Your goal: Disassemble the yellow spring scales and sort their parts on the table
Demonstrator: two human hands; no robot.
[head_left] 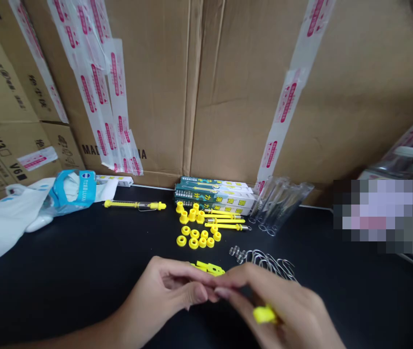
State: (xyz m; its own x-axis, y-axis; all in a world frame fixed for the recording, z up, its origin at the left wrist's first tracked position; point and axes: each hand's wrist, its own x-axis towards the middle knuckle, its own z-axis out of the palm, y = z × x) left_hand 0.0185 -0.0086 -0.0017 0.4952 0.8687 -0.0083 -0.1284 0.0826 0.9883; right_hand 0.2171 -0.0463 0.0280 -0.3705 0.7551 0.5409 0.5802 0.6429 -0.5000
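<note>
1. The left hand [166,286] and right hand [279,305] work close together above a black tabletop [64,261], their fingertips meeting near the middle of the view.
2. The left fingers [188,281] are curled and narrowly closed. A flat yellow plastic piece [206,268] sits against their far side, partly hidden, so I cannot tell whether they grip it.
3. The right fingers [238,286] are also curled narrow, holding a small yellow plastic part [264,315] that shows between them. Its full shape is hidden.
4. Keeping the fingertips this close gives steady control of such small parts; the pinch looks well placed.
5. Just beyond the hands lie loose wire springs [262,259]. Farther on are yellow plastic rings [193,237] and yellow rods with metal tips [226,219].
6. Behind these stand green-and-white boxes [213,194] and a bundle of clear plastic tubes [279,206]. One finished-looking yellow rod in a clear tube [133,205] lies to the left.
7. A white plastic bag [6,218] lies at the far left, against cardboard cartons [148,97].
</note>
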